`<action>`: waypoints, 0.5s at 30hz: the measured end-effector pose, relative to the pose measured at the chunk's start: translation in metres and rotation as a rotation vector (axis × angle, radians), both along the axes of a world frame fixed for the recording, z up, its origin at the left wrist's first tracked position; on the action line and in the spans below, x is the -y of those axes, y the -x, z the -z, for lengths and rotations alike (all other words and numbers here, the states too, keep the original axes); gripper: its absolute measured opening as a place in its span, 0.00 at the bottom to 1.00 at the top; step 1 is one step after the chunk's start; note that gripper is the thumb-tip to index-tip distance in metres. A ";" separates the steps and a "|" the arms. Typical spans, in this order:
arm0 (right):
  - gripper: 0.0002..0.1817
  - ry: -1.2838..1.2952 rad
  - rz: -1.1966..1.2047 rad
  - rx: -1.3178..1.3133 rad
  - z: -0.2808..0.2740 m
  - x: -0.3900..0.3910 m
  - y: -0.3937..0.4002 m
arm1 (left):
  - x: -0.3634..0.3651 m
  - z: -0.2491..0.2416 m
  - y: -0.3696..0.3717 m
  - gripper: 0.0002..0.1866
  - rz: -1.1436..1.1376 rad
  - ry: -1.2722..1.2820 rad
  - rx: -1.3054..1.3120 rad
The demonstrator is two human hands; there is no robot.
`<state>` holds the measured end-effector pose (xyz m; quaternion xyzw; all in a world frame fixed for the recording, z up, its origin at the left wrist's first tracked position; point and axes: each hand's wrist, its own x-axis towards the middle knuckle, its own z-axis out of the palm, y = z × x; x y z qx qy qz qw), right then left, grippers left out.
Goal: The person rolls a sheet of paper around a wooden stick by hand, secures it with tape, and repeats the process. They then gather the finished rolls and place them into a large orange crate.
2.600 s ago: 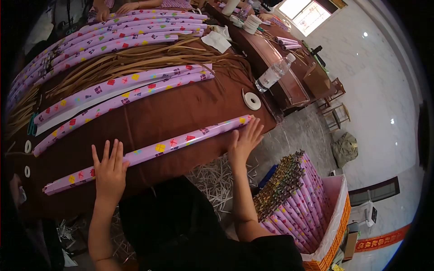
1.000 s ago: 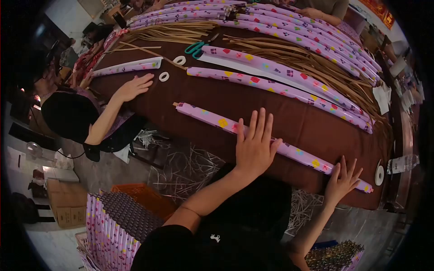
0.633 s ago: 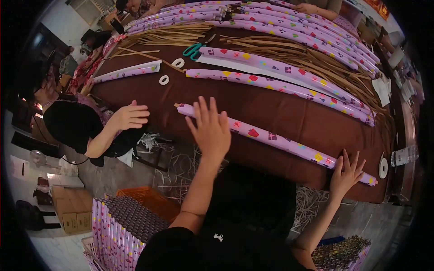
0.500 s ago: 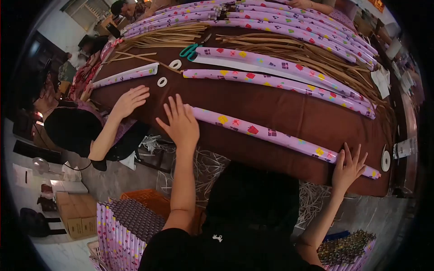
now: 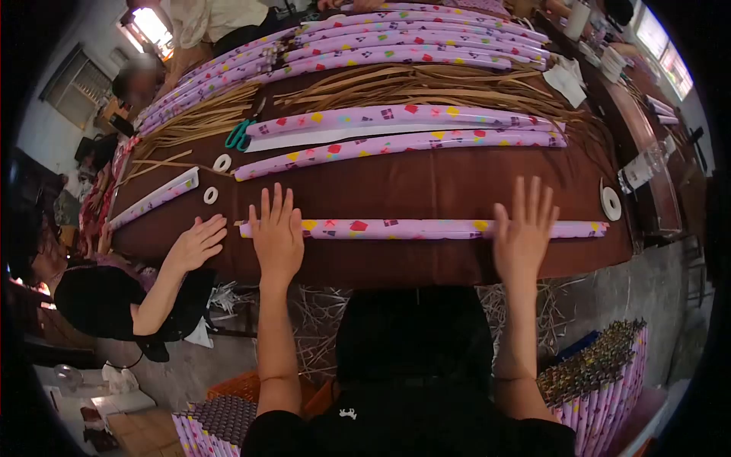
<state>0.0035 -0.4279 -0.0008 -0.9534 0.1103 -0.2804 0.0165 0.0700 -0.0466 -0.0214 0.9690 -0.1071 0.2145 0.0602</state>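
Note:
A slim roll of purple patterned wrapping paper lies crosswise on the brown-covered table, close to its near edge. Near the roll's left end my left hand rests flat over it, fingers stretched upward. Toward the other end, my right hand lies across the roll with spread, slightly blurred fingers. Neither hand is wrapped round the paper. Behind it are another purple roll and a partly unrolled purple sheet whose white underside shows.
A co-worker's hand reaches in at left, beside a short purple roll. Tape rolls and green-handled scissors lie near brown strips. Many finished rolls are stacked behind. Another tape roll is at right.
The view has turned, so the roll now looks level instead of slanting. My right hand has moved inward along the roll, away from its right end. Both hands stay open.

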 end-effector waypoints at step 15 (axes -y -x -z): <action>0.39 -0.174 -0.444 -0.056 0.010 -0.081 0.008 | -0.006 -0.002 -0.006 0.24 0.024 -0.003 -0.119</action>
